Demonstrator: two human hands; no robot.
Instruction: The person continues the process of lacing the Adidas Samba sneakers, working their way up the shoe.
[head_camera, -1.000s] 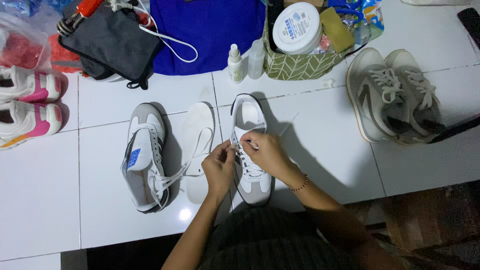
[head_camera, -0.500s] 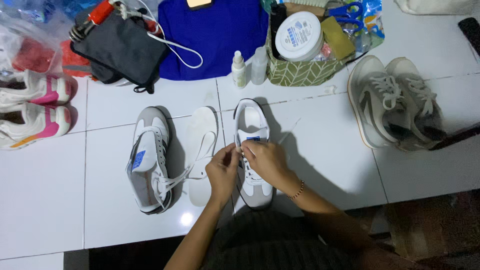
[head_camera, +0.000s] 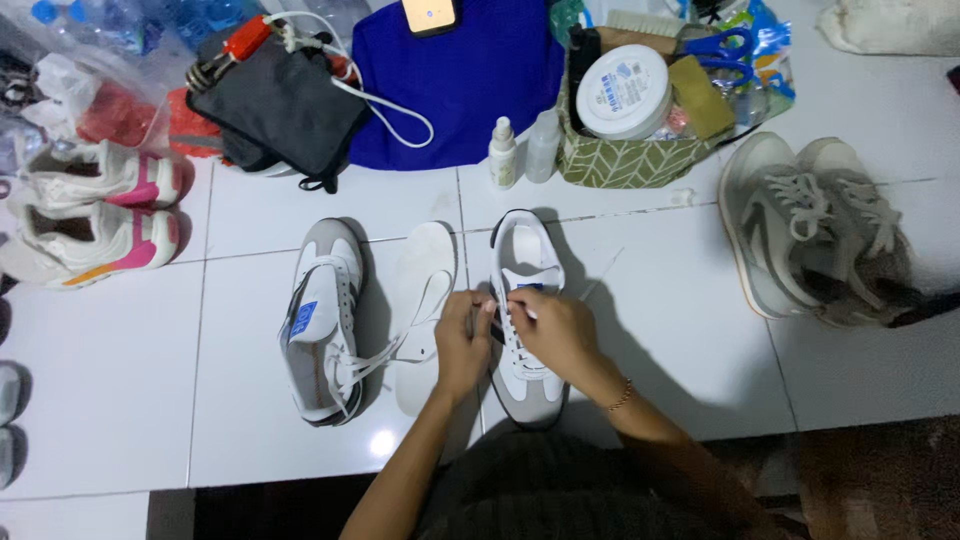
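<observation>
White and grey leather, flat sole: the sneaker (head_camera: 525, 330) I work on lies just ahead of me on the tiled surface (head_camera: 650, 330), toe toward me, heel away. My left hand (head_camera: 462, 342) sits at its left edge and my right hand (head_camera: 552, 330) covers the lace area. The fingers of both are pinched together on the white lace (head_camera: 520, 300) over the eyelets; exactly how the lace runs beneath them I cannot tell.

Judgement on technique: keep the lace flat and untwisted, draw each side evenly, steady the shoe with the heel of one hand while the other threads.

Just left of the left hand lies a white insole (head_camera: 425, 280), smooth and thin, sole-shaped. Beyond it sits the matching sneaker (head_camera: 322, 325), its loose white laces trailing over the insole, a blue tag on the tongue.

To the right, well apart, a pair of grey mesh trainers (head_camera: 815, 230) with thick cream soles. At the far left, white-and-pink trainers (head_camera: 90, 215), padded and chunky.

Farther back: two small plastic bottles (head_camera: 522, 150), upright, beside a green patterned fabric basket (head_camera: 625, 162) holding a round white tub (head_camera: 625, 92). Behind them a blue cloth (head_camera: 465, 75), soft and matte, and a dark grey pouch (head_camera: 280, 110) with a white cord (head_camera: 390, 110) looping across it.
</observation>
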